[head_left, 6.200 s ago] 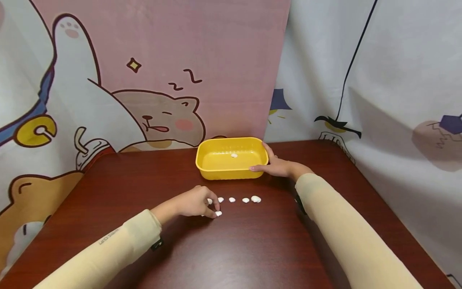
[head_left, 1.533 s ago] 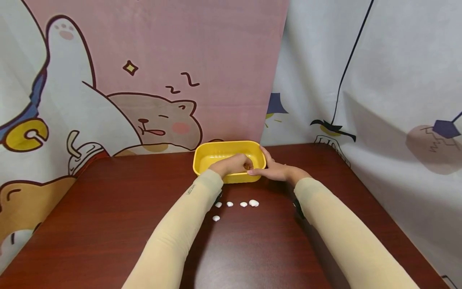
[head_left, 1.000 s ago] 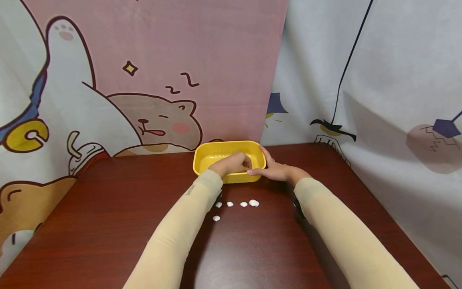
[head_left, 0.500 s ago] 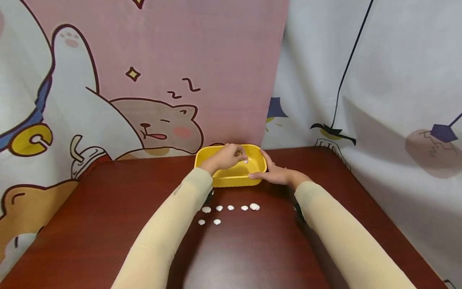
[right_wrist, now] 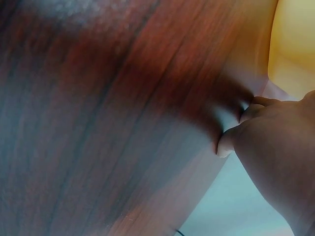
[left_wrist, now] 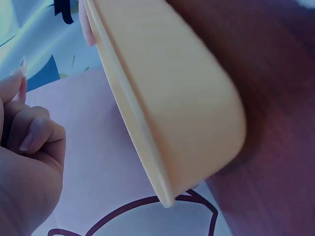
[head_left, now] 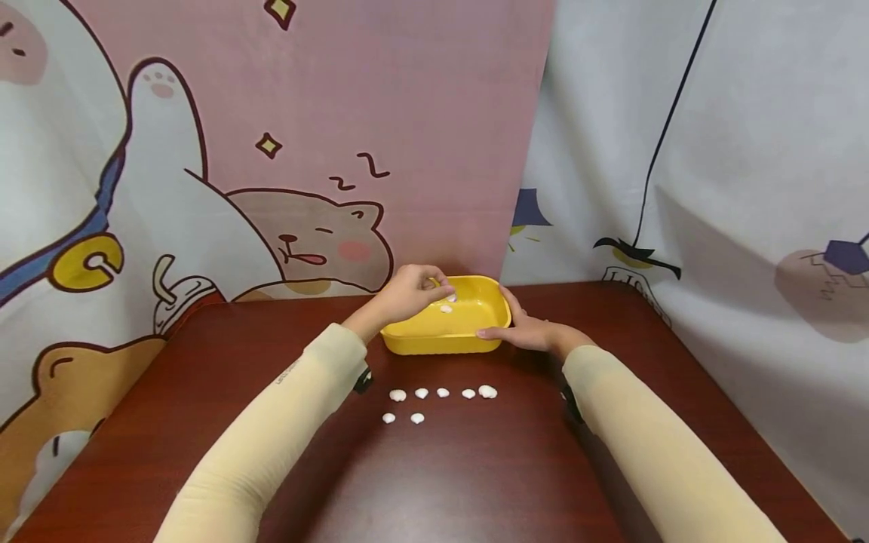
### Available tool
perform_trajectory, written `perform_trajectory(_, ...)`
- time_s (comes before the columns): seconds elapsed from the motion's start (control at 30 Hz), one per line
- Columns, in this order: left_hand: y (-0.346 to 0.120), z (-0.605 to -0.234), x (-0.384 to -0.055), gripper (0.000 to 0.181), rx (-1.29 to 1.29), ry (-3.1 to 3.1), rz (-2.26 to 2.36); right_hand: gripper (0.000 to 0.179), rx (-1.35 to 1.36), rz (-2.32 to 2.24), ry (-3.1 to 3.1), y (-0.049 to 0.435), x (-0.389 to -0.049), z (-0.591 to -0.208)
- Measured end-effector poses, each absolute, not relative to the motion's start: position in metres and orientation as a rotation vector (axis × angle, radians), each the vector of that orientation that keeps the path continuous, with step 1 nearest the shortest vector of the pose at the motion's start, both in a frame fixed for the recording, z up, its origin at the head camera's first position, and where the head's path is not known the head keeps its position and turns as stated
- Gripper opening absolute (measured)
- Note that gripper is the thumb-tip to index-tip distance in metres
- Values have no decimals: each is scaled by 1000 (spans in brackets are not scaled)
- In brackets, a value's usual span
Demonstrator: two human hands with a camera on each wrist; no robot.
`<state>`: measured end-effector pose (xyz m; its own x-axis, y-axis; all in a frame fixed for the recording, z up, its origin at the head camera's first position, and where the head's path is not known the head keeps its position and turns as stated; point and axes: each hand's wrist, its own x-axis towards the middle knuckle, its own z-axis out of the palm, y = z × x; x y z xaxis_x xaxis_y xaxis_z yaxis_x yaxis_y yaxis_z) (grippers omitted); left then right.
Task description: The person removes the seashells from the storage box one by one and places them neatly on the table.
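My left hand (head_left: 409, 292) is over the left part of a yellow plastic tub (head_left: 448, 345), pinching a small white seashell (left_wrist: 23, 64) between thumb and forefinger; its other fingers are curled in. Another white shell (head_left: 446, 308) shows inside the tub, just below those fingertips. My right hand (head_left: 526, 332) grips the tub's right end, thumb over the front rim and fingers along the outer side. In front of the tub, several white shells lie in a row, with a ribbed one (head_left: 397, 395) at its left end and a larger one (head_left: 487, 391) at its right.
Two more shells, a left one (head_left: 388, 418) and a right one (head_left: 417, 418), lie nearer on the dark red-brown table (head_left: 434, 483). A cartoon-printed cloth (head_left: 441, 136) hangs close behind the tub, and a pale cloth (head_left: 747, 188) hangs along the right side.
My left hand went from the front shells into the tub, then rose leftward with a shell pinched in its fingers. The right hand has kept hold of the tub's right end.
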<state>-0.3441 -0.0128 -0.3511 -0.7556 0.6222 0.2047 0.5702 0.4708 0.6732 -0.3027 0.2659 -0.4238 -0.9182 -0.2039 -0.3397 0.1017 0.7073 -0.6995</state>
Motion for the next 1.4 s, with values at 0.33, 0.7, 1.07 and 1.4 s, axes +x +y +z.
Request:
perform_trajectory(0.33, -33, -363, -307, 14, 1075, 2574, 1230, 128, -69, -1065, 2527, 267, -301, -424)
perform_trajectory(0.7, -54, -390, -266, 12, 1346, 2665, 804, 130, -85, -1064, 2532, 263, -301, -422)
perform_trajectory(1.07, -53, -414, -252, 11, 1391, 2584, 694, 130, -85, -1072, 2527, 266, -302, -423)
perform_trajectory(1.4, -47, -422, -243, 9, 1299, 2483, 631, 131, -54, -1051, 2524, 266, -301, -421)
